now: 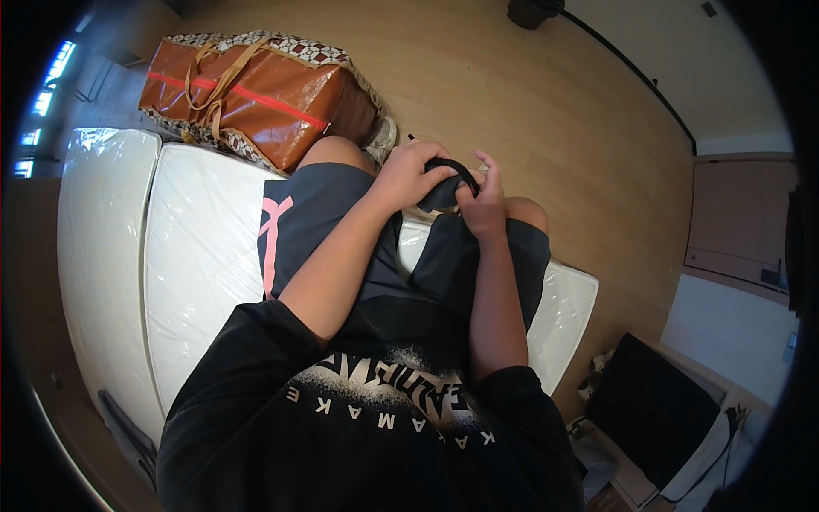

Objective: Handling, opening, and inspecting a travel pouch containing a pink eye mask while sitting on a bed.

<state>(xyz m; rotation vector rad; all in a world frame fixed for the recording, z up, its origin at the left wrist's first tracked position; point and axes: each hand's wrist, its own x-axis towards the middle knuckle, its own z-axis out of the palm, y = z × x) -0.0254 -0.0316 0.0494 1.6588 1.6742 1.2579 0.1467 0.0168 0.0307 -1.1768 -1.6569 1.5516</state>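
Between my knees, my left hand and my right hand both grip a small dark cloth item with a curved black band along its upper edge. My left thumb presses on the band from the left. On the right side, my right thumb and fingers pinch the band's end, where a speck of red shows; another finger sticks up. What the item is cannot be told, since my hands cover much of it. My dark shorts lie just below it.
I sit on a plastic-wrapped white mattress, with another wrapped section at its left. A large brown zipped bag stands beside my left knee, near a light shoe. A dark basket, a door and a black panel are farther off.
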